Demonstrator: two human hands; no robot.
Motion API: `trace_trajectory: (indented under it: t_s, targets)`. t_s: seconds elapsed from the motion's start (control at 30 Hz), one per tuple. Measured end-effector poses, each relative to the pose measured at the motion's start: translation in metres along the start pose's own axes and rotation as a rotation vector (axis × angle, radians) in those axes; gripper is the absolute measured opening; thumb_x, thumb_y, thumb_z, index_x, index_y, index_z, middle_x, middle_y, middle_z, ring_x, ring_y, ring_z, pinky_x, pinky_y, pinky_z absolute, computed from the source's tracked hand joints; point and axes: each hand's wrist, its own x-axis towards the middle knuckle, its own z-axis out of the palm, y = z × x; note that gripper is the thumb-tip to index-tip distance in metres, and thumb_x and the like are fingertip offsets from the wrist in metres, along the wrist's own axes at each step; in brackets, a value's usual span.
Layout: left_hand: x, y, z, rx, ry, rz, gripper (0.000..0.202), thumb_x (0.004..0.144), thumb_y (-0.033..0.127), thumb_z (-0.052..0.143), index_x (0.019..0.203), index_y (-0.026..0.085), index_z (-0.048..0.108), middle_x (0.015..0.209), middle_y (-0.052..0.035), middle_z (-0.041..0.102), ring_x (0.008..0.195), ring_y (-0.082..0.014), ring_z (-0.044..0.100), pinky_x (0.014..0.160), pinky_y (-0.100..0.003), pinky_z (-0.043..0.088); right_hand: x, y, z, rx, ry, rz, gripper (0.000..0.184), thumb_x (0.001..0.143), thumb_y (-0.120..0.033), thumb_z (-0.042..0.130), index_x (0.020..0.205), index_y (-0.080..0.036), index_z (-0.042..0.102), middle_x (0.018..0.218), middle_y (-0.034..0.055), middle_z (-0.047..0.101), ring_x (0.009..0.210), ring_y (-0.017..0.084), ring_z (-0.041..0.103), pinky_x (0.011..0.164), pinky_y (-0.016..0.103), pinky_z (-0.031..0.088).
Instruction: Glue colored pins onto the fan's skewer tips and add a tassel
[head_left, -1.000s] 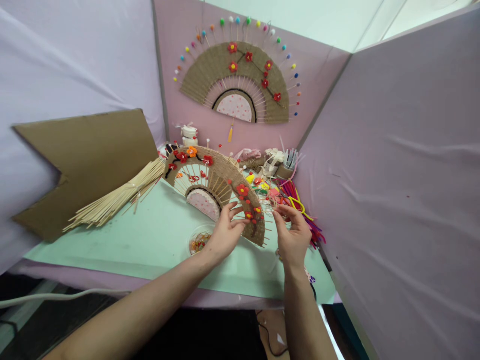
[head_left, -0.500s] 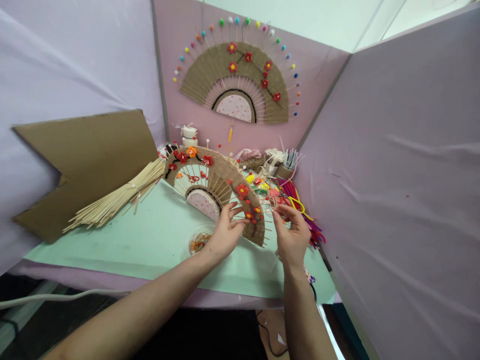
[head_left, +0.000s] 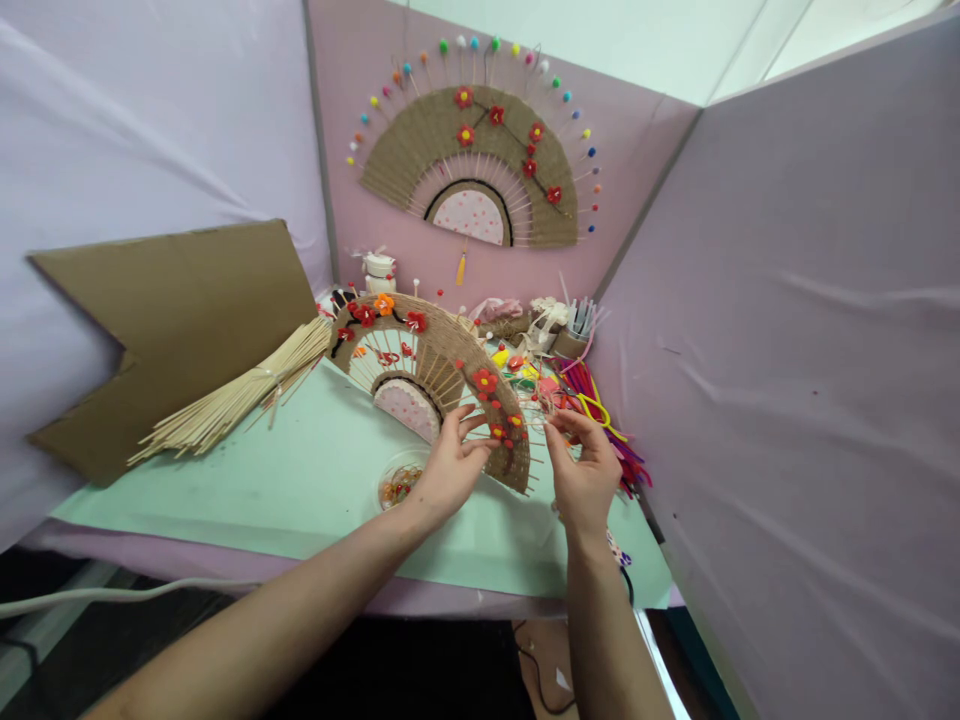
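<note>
A woven brown fan [head_left: 450, 332] with stick ribs, red and orange flowers and a pink dotted half-round base stands tilted on the table. My left hand [head_left: 452, 468] grips its right part, fingers curled around the ribs and the lower inner edge. At the fan's right edge, my right hand [head_left: 586, 482] is closed in a pinch close to the protruding stick ends. Whatever lies between those fingertips is too small to make out. Below the fan, beside my left wrist, sits a clear bowl [head_left: 380, 476] of amber and red beads.
A bundle of thin sticks [head_left: 232, 395] lies at left before a brown cardboard piece [head_left: 195, 300]. Right of the fan are purple and red pipe cleaners [head_left: 576, 378] and a yellow scissor handle [head_left: 596, 412]. Another decorated fan [head_left: 412, 140] hangs on the back wall.
</note>
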Motion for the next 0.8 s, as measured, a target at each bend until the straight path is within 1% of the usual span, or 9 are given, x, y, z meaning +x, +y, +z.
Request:
trace_trajectory:
  t_s: [0.27,0.5,0.67,0.8]
  targets:
    - [-0.001,0.000,-0.001,0.012,0.006,0.011,0.054,0.075,0.009,0.057,0.124,0.021,0.040,0.133,-0.0146,0.052,0.093,-0.0178,0.067,0.098,-0.044,0.045,-0.002,0.000,0.002,0.031,0.025,-0.016,0.021,0.079,-0.032,0.068,0.096,-0.018,0.066,0.087,0.0051,0.070,0.080,0.018,0.063,0.076,0.034,0.047]
    - [-0.001,0.001,-0.001,0.034,0.005,0.006,0.052,0.076,0.007,0.054,0.123,0.019,0.037,0.136,-0.0168,0.049,0.092,-0.0171,0.067,0.097,-0.043,0.045,-0.004,0.001,0.003,0.063,0.068,-0.020,0.022,0.082,-0.033,0.065,0.097,-0.018,0.066,0.091,0.0073,0.070,0.080,0.018,0.063,0.074,0.034,0.047]
    - [-0.001,-0.002,-0.003,0.036,-0.004,0.018,0.053,0.076,0.009,0.055,0.124,0.020,0.037,0.137,-0.0159,0.048,0.096,-0.0181,0.067,0.097,-0.042,0.045,-0.008,0.001,0.004,0.052,0.109,-0.069,0.016,0.083,-0.029,0.064,0.095,-0.019,0.066,0.089,0.0063,0.071,0.082,0.018,0.064,0.074,0.033,0.047]
    - [-0.001,-0.004,-0.004,0.024,-0.002,0.037,0.054,0.075,0.011,0.057,0.125,0.021,0.038,0.135,-0.0158,0.049,0.095,-0.0184,0.066,0.097,-0.042,0.044,-0.014,0.002,0.005,0.031,0.125,-0.138,0.022,0.084,-0.024,0.063,0.105,-0.020,0.063,0.094,0.0071,0.071,0.088,0.019,0.066,0.079,0.035,0.049]
